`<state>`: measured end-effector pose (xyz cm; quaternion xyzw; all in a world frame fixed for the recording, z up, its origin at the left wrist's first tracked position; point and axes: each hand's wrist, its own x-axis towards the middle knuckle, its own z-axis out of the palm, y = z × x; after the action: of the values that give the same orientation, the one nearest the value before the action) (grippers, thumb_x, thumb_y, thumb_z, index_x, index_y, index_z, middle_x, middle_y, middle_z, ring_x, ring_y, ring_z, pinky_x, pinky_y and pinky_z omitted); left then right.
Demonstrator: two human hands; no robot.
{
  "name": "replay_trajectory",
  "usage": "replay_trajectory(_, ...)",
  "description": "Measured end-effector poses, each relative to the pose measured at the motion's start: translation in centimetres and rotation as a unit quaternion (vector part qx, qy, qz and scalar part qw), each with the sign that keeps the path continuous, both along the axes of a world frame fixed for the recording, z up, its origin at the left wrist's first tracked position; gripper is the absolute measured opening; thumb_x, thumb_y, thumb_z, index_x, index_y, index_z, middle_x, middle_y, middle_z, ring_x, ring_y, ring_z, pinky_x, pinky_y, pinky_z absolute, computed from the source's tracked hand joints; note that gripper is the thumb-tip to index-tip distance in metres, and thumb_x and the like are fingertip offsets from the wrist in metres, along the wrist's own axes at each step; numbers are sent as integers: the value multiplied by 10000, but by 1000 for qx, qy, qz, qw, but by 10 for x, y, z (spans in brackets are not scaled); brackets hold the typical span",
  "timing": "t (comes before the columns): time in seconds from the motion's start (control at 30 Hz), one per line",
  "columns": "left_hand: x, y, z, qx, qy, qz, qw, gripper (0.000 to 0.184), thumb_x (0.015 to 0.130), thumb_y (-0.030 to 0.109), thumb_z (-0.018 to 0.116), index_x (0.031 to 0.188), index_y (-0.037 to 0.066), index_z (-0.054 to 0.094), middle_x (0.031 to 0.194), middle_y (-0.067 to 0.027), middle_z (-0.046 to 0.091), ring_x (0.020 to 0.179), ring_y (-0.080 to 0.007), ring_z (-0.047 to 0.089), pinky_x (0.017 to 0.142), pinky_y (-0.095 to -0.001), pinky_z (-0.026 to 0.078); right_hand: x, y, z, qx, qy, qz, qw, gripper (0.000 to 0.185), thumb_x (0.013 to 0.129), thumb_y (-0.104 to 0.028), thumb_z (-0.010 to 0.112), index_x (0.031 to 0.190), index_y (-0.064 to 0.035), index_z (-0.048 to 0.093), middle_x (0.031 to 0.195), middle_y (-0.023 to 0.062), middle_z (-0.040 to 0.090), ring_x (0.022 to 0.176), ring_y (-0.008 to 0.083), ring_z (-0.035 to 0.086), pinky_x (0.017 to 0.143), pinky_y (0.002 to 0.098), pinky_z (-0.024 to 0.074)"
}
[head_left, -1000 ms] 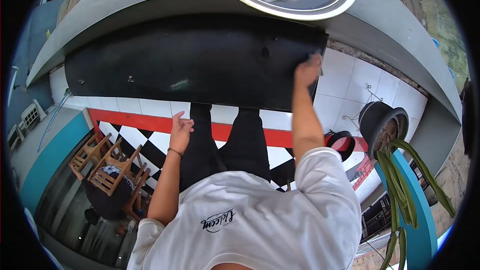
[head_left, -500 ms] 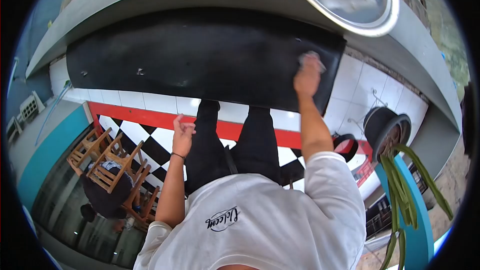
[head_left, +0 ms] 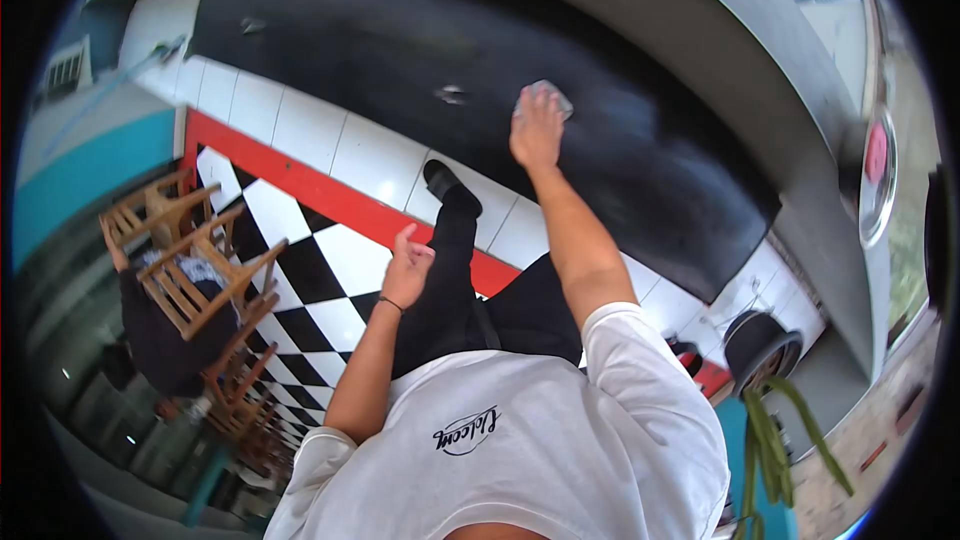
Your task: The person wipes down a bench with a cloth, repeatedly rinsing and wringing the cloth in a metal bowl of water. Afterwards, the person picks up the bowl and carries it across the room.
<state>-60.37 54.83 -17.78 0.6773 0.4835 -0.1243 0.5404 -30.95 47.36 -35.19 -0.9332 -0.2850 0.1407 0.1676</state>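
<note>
r hand [head_left: 539,132] moved l across mat [head_left: 360,30] (long axis down-r), flat over cloth [head_left: 562,100]

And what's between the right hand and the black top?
In the head view, what looks like a pale cloth pokes out from under the right hand, over the black top; the hand hides the rest.

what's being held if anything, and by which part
The right hand lies over a pale cloth-like piece on the black surface, an edge showing beside the fingers; whether it grips or only presses cannot be told. The left hand appears empty.
</note>
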Motion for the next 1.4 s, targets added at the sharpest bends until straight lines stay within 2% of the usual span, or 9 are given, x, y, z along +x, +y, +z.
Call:
replay_trajectory(0.2,-133,126,15,92,-4,225,970,516,946,141,545,1417,48,357,983,-94,645,830,-180,638,765,-298,496,-99,139,8,-64,130,296,944,531,979,-287,436,1474,-101,391,1577,154,286,1466,351,238,1189,458,222)
replay_trajectory(0.33,-195,151,13,61,34,378,923,514,943,179,577,1396,34,382,966,-96,643,819,-181,643,793,-312,500,-79,163,15,102,298,76,946,439,1020,-333,399,1314,-59,575,1307,196,596,1208,363,570,1028,417,436)
replay_trajectory(0.4,-207,152,6,43,44,423,904,530,932,182,595,1391,23,384,945,-99,634,803,-178,641,779,-316,499,-66,170,54,227,625,-250,704,457,1022,-399,409,1358,-122,550,1284,63,616,1149,261,594,1011,482,433)
replay_trajectory(0.5,-205,150,-13,4,-5,465,885,496,924,206,601,1364,79,410,987,-74,646,785,-141,616,648,-276,452,-43,185,132,230,723,-292,583,546,1009,-505,391,1507,-297,306,1504,110,388,1361,400,400,1048,731,232)
replay_trajectory(0.57,-181,162,-8,-65,-31,527,847,478,929,232,606,1345,88,421,966,-74,654,755,-143,624,627,-266,470,-45,210,174,237,704,-309,594,473,994,-394,505,1419,-198,441,1385,133,514,1243,358,533,1022,649,366)
replay_trajectory(0.67,-147,193,0,-108,-74,540,831,460,946,257,590,1338,80,426,967,-79,656,756,-139,624,645,-263,482,-31,228,112,270,688,-229,633,324,930,-183,627,1228,-71,566,1169,127,642,1031,291,656,904,506,514)
replay_trajectory(0.8,-108,261,23,-59,-124,536,833,453,958,258,567,1337,56,422,972,-79,650,780,-136,619,684,-258,481,-43,309,104,257,673,-210,660,216,861,10,626,1075,-22,615,989,101,682,894,251,684,796,393,567)
replay_trajectory(1.17,-92,409,7,-101,-169,608,769,444,961,243,559,1341,64,417,977,-81,642,794,-145,615,674,-269,470,-59,603,189,172,586,-72,789,168,946,-117,595,1086,-29,627,966,66,683,833,199,674,743,347,537)
replay_trajectory(1.4,-104,531,-74,-177,-117,584,783,469,942,243,586,1345,72,416,961,-91,649,761,-143,622,655,-269,485,16,853,96,159,164,127,965,300,915,-198,601,1150,-13,628,1052,173,702,985,321,669,857,413,496)
